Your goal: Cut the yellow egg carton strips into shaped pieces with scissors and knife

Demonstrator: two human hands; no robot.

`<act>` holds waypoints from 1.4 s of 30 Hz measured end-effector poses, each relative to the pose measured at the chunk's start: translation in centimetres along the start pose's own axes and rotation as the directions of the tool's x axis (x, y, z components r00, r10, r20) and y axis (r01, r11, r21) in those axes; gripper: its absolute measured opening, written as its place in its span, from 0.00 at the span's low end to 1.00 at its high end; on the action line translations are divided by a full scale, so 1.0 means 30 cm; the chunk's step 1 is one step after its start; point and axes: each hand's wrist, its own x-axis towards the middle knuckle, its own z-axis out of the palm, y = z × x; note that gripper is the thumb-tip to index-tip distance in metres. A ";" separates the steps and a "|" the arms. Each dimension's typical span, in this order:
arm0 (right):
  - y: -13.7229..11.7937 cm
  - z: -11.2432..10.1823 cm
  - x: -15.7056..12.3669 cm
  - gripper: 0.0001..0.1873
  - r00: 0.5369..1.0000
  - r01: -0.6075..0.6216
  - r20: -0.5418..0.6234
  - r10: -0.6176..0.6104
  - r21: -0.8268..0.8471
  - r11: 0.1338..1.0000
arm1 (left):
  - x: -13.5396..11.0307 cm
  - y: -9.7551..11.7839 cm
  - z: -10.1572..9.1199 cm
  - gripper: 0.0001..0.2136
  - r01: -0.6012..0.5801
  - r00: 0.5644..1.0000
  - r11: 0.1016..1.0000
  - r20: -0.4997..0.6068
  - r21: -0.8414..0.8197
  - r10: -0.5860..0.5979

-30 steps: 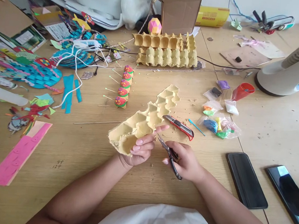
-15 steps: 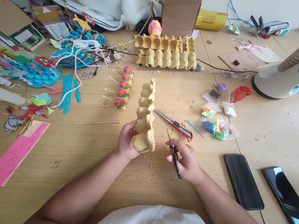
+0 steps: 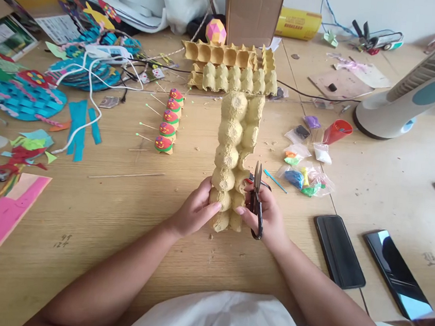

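A tan egg carton piece (image 3: 227, 156), two rows of cups wide, is held up with its bumpy side towards me. My left hand (image 3: 197, 207) grips its lower left edge, thumb on a cup. In my right hand (image 3: 268, 215) is a pair of scissors (image 3: 257, 193), blades pointing up and away. That hand's thumb also touches the carton's lower right edge. The right row has a ragged edge. Mostly hidden behind the carton and hand lies a red utility knife (image 3: 265, 185); a thin blue stick (image 3: 276, 180) lies beside it.
Egg-cup caterpillars (image 3: 167, 129) stand left of the carton. More egg cartons (image 3: 239, 80) lie at the back. Bagged coloured clay (image 3: 293, 179), a red cup (image 3: 338, 130), a fan (image 3: 382, 113) and two phones (image 3: 340, 251) are on the right. A pink strip (image 3: 1, 226) lies left.
The carton has turned from edge-on to showing its bumpy side, both rows visible. My right hand has moved up to its edge with the scissors. The view has shifted right.
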 end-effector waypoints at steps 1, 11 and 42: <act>-0.003 0.003 0.000 0.25 1.000 -0.004 0.007 0.004 -0.005 1.000 | -0.001 -0.001 0.001 0.21 0.004 1.000 1.000 0.002 0.013 -0.004; 0.017 0.011 -0.005 0.22 1.000 -0.024 -0.004 0.024 0.010 1.000 | 0.010 -0.036 0.004 0.24 0.055 0.997 0.995 -0.061 0.085 -0.050; 0.004 0.006 -0.003 0.18 0.999 0.046 -0.007 -0.046 -0.100 0.994 | 0.017 -0.049 -0.007 0.23 0.078 0.997 0.996 -0.028 0.032 -0.077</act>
